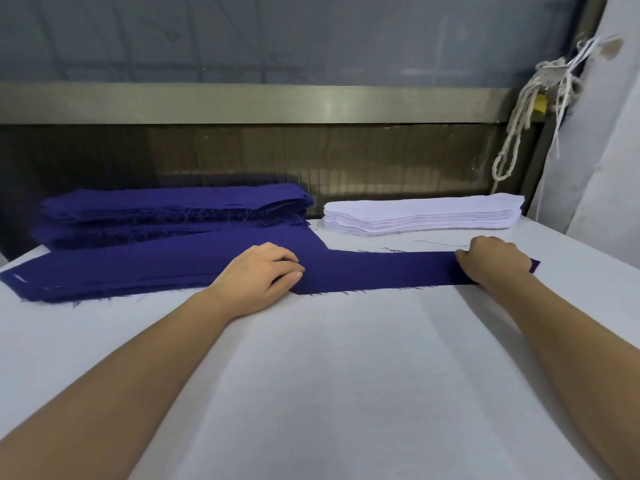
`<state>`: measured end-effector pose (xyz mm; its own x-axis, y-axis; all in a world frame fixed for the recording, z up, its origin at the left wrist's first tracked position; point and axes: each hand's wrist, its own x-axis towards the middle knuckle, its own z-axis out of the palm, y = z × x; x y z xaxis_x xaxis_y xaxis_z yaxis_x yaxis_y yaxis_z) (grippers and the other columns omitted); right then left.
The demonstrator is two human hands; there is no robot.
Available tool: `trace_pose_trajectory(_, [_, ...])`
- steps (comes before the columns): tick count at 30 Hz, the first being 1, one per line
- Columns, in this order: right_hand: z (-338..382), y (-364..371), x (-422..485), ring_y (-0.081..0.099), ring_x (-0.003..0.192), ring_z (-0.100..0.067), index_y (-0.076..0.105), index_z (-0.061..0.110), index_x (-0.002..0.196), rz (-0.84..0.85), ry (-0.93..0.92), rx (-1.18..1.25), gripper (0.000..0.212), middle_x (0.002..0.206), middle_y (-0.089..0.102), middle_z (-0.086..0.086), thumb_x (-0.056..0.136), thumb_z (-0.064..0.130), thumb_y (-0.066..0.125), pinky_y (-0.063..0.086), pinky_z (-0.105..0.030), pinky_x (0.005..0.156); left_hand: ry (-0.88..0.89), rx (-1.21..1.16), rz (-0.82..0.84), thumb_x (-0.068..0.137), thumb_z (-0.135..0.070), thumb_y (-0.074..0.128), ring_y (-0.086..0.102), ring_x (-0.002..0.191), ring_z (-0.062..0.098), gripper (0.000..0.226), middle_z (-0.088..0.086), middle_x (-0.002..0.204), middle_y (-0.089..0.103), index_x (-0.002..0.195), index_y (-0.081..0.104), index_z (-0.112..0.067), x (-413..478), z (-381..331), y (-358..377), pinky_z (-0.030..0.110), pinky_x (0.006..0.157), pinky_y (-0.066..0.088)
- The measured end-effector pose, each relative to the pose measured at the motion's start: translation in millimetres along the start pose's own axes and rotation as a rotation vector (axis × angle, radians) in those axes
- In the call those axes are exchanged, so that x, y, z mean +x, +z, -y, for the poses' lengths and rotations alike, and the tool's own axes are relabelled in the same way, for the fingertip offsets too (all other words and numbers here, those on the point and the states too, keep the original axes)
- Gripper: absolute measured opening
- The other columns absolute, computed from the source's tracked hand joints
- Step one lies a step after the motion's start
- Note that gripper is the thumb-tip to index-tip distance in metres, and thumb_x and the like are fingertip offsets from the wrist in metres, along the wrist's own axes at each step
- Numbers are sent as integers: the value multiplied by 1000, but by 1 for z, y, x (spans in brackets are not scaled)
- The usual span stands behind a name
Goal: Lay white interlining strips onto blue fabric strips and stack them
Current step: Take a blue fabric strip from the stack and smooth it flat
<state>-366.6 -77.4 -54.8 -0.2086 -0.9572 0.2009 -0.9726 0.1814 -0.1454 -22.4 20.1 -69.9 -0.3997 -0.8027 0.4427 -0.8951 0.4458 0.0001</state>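
Where the white-covered table (346,375) meets its far edge, two piles sit side by side: a taller blue stack (173,206) at upper left and the white interlining stack (422,214) right of centre, with a narrow gap between them. Both run lengthwise left to right along that edge. Nearer the camera, a low blue pile (121,271) lies at the left, slightly angled, its left end close to the table's left side.

A single blue strip (381,271) lies flat across the middle of the frame, long axis left to right. Its left part overlaps the low blue pile and its slanted right end points toward the right edge of the table. Loose threads fringe both long edges.

The left hand (259,275) grips the strip where it leaves the pile, fingers curled close together on top and thumb along the near edge. The right hand (491,259) holds the right end, fingers bent down together onto the cloth, thumb hidden.

Bare table fills the whole lower half of the frame. A metal rail (242,102) crosses behind the piles, and a rope (519,116) hangs at upper right.
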Motion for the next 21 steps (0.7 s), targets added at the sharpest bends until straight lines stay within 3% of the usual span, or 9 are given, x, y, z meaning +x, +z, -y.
trace_pose_trajectory(5, [-1,-1,-1,48,108,-33,52,9,115,23,26,-73,51,114,54,-11,92,54,45,38,-34,74,12,39,27,94,-26,53,52,110,13,27,-12,122,62,118,67,-23,2,-3,1,25,95,31])
trace_pose_trajectory(9, [1,-1,-4,46,114,-37,51,10,120,55,53,-82,60,120,53,-14,91,60,36,44,-46,93,62,2,-20,92,-24,59,57,92,17,17,-14,103,70,99,74,-20,0,-6,-2,29,87,35])
trace_pose_trajectory(16, [5,-8,-10,42,119,-37,48,9,126,117,68,-117,53,126,50,-15,93,50,39,41,-54,97,74,13,-5,95,-28,53,54,84,16,19,-9,95,67,100,71,-22,4,-11,3,22,82,28])
trace_pose_trajectory(21, [9,-10,-11,44,118,-38,49,9,126,128,65,-136,49,127,50,-15,94,44,40,42,-53,97,12,-52,31,92,-29,57,50,81,3,18,-13,98,62,106,68,-25,5,-11,3,14,79,28])
